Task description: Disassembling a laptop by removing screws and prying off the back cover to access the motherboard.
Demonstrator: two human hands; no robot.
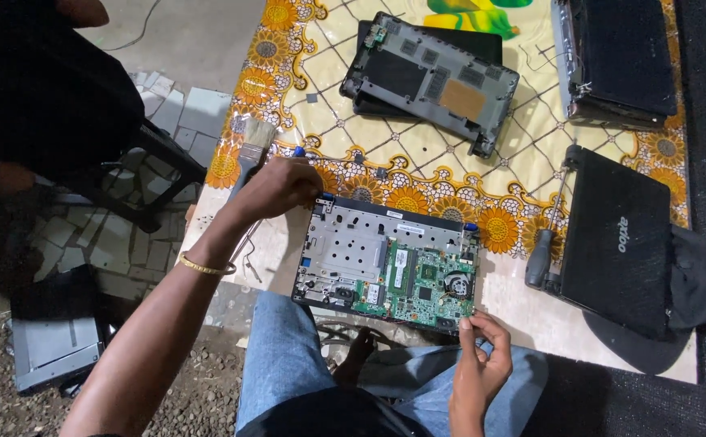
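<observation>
I see opened grey laptop chassis [385, 267], green circuit board exposed, cover off; left hand [276, 188] clenched on top corner, right fingers [470, 332] pinching bottom edge; board not yet removed.

From here I cannot see what my left hand [276, 188] grips: its fingers curl under, hiding it. The laptop at the top right [616, 57] is cut off by the frame's edge, and the circuit board's [422, 283] tiny parts are too small to tell apart.
</observation>
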